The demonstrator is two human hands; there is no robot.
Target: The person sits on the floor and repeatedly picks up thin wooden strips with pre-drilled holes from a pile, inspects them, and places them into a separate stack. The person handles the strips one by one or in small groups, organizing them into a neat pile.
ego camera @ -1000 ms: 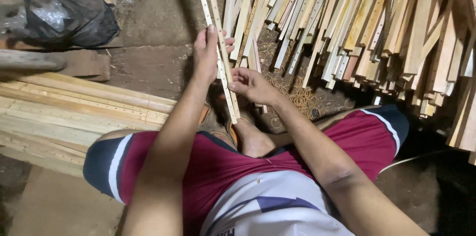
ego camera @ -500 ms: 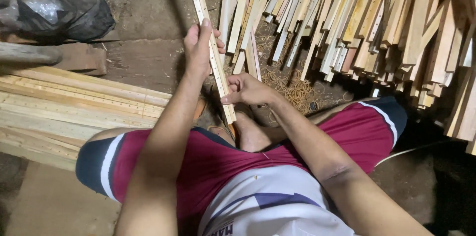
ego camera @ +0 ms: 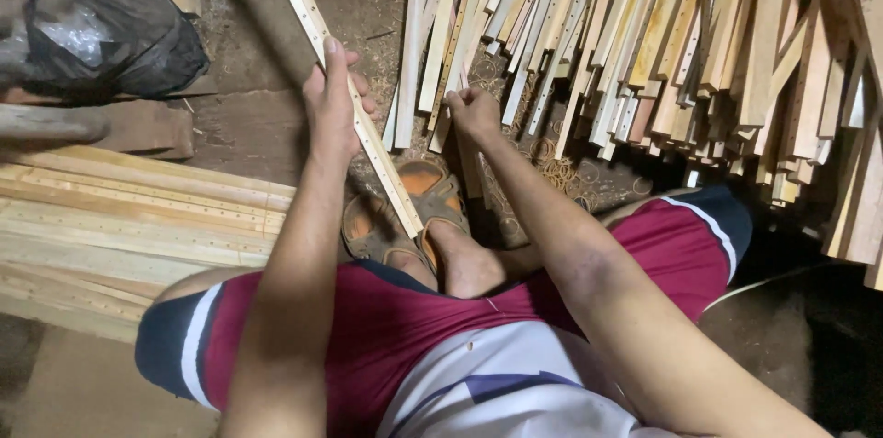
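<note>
Far left, black plastic bag on dirt floor, contents unclear; stacked drilled slats below it, bare floor between. Left hand fingers closed around perforated wooden slat, long axis diagonal, upper-left to lower-right, low end by sandals. Right hand pinches a slat end in leaning slat pile, crowding the right edge.
</note>
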